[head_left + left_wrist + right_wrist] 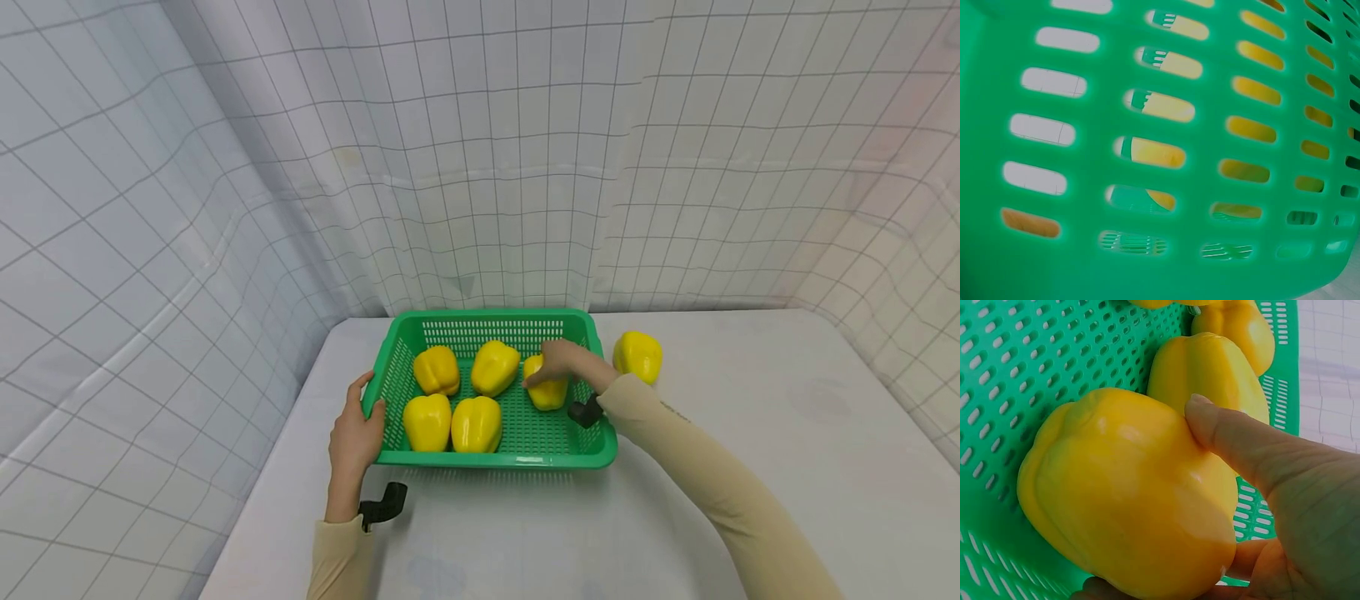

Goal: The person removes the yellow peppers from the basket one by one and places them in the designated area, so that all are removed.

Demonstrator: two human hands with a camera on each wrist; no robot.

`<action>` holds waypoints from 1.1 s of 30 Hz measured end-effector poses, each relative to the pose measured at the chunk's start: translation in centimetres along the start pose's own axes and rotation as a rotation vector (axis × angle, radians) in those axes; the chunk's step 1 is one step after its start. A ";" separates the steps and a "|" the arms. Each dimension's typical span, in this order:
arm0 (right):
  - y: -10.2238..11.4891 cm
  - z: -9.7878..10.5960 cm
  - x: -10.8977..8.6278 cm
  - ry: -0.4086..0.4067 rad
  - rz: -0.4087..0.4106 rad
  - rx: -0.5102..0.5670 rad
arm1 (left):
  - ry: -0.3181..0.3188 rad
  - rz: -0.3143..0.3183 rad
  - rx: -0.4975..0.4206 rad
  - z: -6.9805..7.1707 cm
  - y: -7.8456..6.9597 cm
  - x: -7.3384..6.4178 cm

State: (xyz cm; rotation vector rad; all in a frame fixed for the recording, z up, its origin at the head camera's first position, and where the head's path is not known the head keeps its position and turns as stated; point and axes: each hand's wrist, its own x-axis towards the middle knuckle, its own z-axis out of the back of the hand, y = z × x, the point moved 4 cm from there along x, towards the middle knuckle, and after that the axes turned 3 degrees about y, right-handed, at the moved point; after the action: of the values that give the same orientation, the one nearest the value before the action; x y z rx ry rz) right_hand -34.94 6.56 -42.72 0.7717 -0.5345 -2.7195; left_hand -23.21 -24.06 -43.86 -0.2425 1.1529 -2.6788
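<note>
My right hand [558, 364] grips a yellow bell pepper [1129, 494] inside the green plastic basket [495, 460], near its right end. In the right wrist view the thumb lies over the pepper's side and fingers curl beneath it. My left hand [357, 433] holds the basket's left rim, thumb on the inner side and fingers outside. Several more yellow peppers sit in the basket: one pepper [495, 368] at the middle back, another pepper [437, 371] at the back left, and two at the front left. The left wrist view is filled by the slotted basket wall [1091, 144].
One yellow pepper [638, 357] lies on the white table [750, 417], just outside the basket's right side behind the right forearm. A white curtain [495, 167] with a grid pattern stands behind the table and along both sides.
</note>
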 end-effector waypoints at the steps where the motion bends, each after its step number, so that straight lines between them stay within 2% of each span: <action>1: 0.0 0.0 0.0 0.000 0.002 0.002 | 0.002 -0.001 -0.001 0.0 0.0 0.0; 17: 0.4 0.5 -1.1 -0.053 0.079 -0.009 | 0.005 0.000 -0.001 0.0 -0.1 0.1; 27: 0.4 1.4 -1.7 -0.158 0.162 0.059 | 0.007 -0.002 0.003 0.2 -0.1 0.0; 33: 0.3 1.6 -2.3 -0.212 0.172 0.086 | 0.002 -0.012 -0.001 0.1 -0.1 0.0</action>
State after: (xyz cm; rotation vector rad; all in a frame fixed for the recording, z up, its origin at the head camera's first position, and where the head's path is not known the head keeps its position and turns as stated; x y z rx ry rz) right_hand -33.88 7.52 -40.25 0.4348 -0.7320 -2.6463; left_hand -23.19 -24.07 -43.76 -0.2481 1.1573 -2.6886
